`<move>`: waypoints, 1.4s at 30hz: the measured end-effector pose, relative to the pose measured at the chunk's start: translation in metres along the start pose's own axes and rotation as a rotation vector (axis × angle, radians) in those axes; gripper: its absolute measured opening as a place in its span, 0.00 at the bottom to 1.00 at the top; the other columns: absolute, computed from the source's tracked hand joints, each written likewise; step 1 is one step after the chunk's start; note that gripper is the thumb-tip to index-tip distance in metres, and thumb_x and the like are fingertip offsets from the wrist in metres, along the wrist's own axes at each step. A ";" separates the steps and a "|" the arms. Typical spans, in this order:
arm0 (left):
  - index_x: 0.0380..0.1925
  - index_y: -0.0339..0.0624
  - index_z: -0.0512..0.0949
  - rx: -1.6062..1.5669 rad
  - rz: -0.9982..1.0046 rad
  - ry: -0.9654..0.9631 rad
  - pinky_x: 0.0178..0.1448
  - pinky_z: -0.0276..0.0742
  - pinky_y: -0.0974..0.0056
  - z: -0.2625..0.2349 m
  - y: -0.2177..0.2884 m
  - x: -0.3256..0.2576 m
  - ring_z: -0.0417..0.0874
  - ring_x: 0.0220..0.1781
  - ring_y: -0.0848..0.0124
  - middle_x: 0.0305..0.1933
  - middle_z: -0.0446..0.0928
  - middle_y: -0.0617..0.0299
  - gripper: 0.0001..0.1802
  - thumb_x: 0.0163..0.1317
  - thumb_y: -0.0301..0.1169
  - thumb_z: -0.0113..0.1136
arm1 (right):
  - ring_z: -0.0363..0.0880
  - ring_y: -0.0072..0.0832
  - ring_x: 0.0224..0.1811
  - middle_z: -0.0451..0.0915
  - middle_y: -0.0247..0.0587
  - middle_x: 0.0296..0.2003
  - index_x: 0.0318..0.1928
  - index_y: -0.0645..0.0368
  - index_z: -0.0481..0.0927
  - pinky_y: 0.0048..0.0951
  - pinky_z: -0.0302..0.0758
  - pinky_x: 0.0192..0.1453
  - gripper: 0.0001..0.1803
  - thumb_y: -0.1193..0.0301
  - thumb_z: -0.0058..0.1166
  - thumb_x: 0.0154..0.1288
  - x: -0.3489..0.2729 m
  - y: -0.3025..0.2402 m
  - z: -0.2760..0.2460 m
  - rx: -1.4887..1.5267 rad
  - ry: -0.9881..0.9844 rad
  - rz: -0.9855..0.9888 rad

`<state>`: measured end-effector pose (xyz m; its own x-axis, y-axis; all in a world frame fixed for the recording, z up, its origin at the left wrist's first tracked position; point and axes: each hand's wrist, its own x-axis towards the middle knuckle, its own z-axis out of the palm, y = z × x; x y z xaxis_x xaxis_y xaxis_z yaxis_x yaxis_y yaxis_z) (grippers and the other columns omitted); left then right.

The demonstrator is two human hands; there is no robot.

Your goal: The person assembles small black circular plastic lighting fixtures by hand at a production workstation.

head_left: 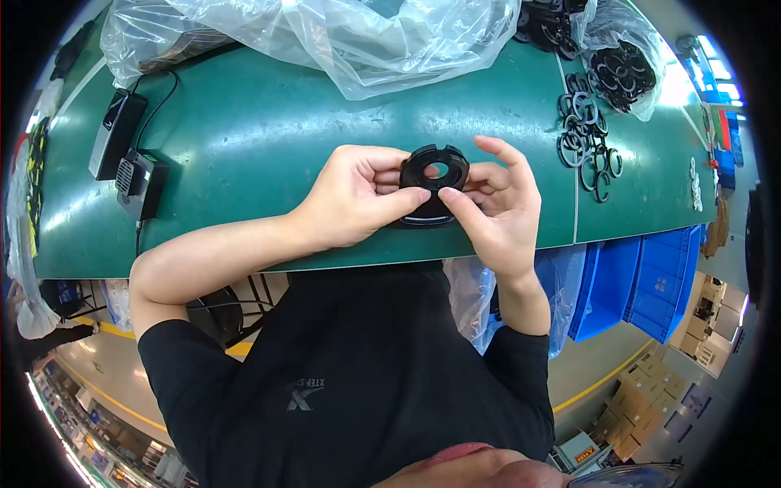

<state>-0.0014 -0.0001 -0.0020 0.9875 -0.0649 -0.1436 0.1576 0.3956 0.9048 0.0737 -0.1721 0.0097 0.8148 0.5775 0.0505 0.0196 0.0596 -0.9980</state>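
"Ring (412, 173) held over our worktop (268, 138), near its front edge: how will it handle?"

"Probably light, stiff, slightly slippery. Our left hand (350, 195) and right hand (503, 207) have fingers and thumbs clamped on its sides; we'd best grip the outer rim (464, 169), with gentle pressure."

The held part (412, 171) is over the table (260, 163) near its front edge, between the left hand (351, 195) and the right hand (506, 207). Well to the left, two devices (143, 185) rest on the table. Plastic sheeting (399, 41) lies behind the hands. Loose rings (582, 145) lie to the right, with a bag of rings (622, 77) behind them; small pieces (695, 185) lie farther right. Bins (604, 289) sit below the front edge, at right.
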 end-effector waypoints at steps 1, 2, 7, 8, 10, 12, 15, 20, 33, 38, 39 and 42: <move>0.44 0.29 0.74 -0.020 -0.002 0.004 0.48 0.74 0.72 0.001 0.001 0.001 0.76 0.44 0.78 0.41 0.77 0.60 0.13 0.57 0.19 0.57 | 0.79 0.22 0.36 0.79 0.42 0.34 0.55 0.67 0.63 0.19 0.76 0.41 0.30 0.84 0.59 0.51 0.000 0.000 -0.001 0.011 -0.009 0.025; 0.44 0.29 0.74 -0.040 -0.004 0.007 0.48 0.74 0.72 0.001 0.002 0.001 0.77 0.44 0.77 0.42 0.77 0.60 0.14 0.57 0.19 0.57 | 0.78 0.21 0.37 0.79 0.42 0.34 0.54 0.68 0.66 0.19 0.75 0.41 0.27 0.84 0.59 0.52 0.001 0.000 -0.002 0.023 -0.016 0.049; 0.48 0.30 0.71 -0.058 0.003 -0.005 0.52 0.73 0.69 0.003 0.001 0.001 0.76 0.47 0.74 0.46 0.76 0.58 0.17 0.57 0.19 0.57 | 0.77 0.19 0.35 0.79 0.40 0.35 0.45 0.71 0.75 0.17 0.74 0.40 0.14 0.82 0.55 0.58 0.003 0.001 -0.008 0.076 0.024 0.106; 0.49 0.31 0.70 -0.072 0.014 -0.007 0.53 0.72 0.68 0.005 0.001 0.000 0.76 0.49 0.74 0.47 0.75 0.57 0.18 0.57 0.19 0.56 | 0.77 0.19 0.35 0.80 0.40 0.35 0.44 0.71 0.76 0.17 0.74 0.40 0.13 0.82 0.55 0.58 0.003 0.003 -0.010 0.077 0.020 0.086; 0.50 0.31 0.69 -0.045 0.054 -0.015 0.54 0.73 0.69 0.005 -0.004 0.000 0.76 0.48 0.74 0.46 0.75 0.58 0.19 0.57 0.20 0.57 | 0.77 0.19 0.34 0.80 0.40 0.33 0.41 0.71 0.78 0.16 0.74 0.39 0.10 0.81 0.56 0.58 0.003 0.002 -0.009 0.081 0.028 0.057; 0.51 0.31 0.68 -0.017 0.094 -0.018 0.55 0.74 0.69 0.005 -0.005 0.000 0.76 0.48 0.74 0.45 0.75 0.59 0.20 0.57 0.21 0.57 | 0.77 0.19 0.34 0.80 0.40 0.33 0.41 0.71 0.78 0.17 0.74 0.38 0.10 0.81 0.56 0.57 0.002 -0.001 -0.010 0.057 0.022 0.039; 0.50 0.32 0.70 0.046 0.165 -0.016 0.54 0.74 0.70 0.005 0.001 0.000 0.76 0.47 0.75 0.44 0.74 0.60 0.19 0.58 0.24 0.58 | 0.77 0.19 0.33 0.80 0.40 0.32 0.41 0.71 0.78 0.17 0.74 0.38 0.10 0.81 0.57 0.56 0.002 -0.002 -0.010 -0.037 -0.032 -0.009; 0.47 0.31 0.72 0.094 0.045 0.010 0.50 0.72 0.71 0.006 0.012 -0.001 0.76 0.46 0.77 0.45 0.76 0.60 0.16 0.59 0.24 0.58 | 0.78 0.21 0.32 0.80 0.42 0.29 0.37 0.70 0.80 0.18 0.74 0.36 0.09 0.82 0.59 0.53 0.001 -0.001 -0.005 -0.213 -0.071 -0.125; 0.36 0.33 0.81 0.285 0.081 0.111 0.39 0.74 0.74 0.005 0.017 -0.006 0.78 0.35 0.80 0.33 0.81 0.60 0.09 0.57 0.26 0.59 | 0.78 0.22 0.31 0.79 0.41 0.29 0.32 0.69 0.80 0.20 0.75 0.35 0.06 0.83 0.60 0.51 -0.009 0.001 0.011 -0.019 0.064 -0.057; 0.36 0.31 0.81 0.311 0.097 0.103 0.40 0.76 0.73 0.003 0.010 -0.008 0.80 0.34 0.77 0.32 0.81 0.58 0.10 0.58 0.26 0.59 | 0.77 0.20 0.31 0.79 0.40 0.29 0.34 0.70 0.80 0.16 0.72 0.33 0.04 0.81 0.57 0.57 -0.004 0.004 0.005 -0.082 -0.107 -0.084; 0.36 0.31 0.81 0.310 0.096 0.103 0.40 0.76 0.73 0.003 0.009 -0.008 0.80 0.34 0.77 0.32 0.81 0.58 0.10 0.58 0.26 0.59 | 0.77 0.20 0.31 0.79 0.40 0.29 0.34 0.70 0.80 0.16 0.72 0.33 0.04 0.81 0.57 0.57 -0.004 0.006 0.005 -0.082 -0.107 -0.083; 0.36 0.30 0.80 0.275 0.078 0.116 0.41 0.77 0.72 0.004 0.009 -0.007 0.80 0.35 0.76 0.33 0.81 0.57 0.10 0.58 0.26 0.58 | 0.76 0.19 0.30 0.79 0.40 0.30 0.34 0.70 0.80 0.15 0.71 0.32 0.05 0.80 0.57 0.57 -0.004 0.007 0.005 -0.058 -0.113 -0.049</move>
<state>-0.0068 -0.0001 0.0085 0.9927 0.0670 -0.0998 0.0903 0.1316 0.9872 0.0675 -0.1704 0.0025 0.7417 0.6633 0.0997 0.0939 0.0445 -0.9946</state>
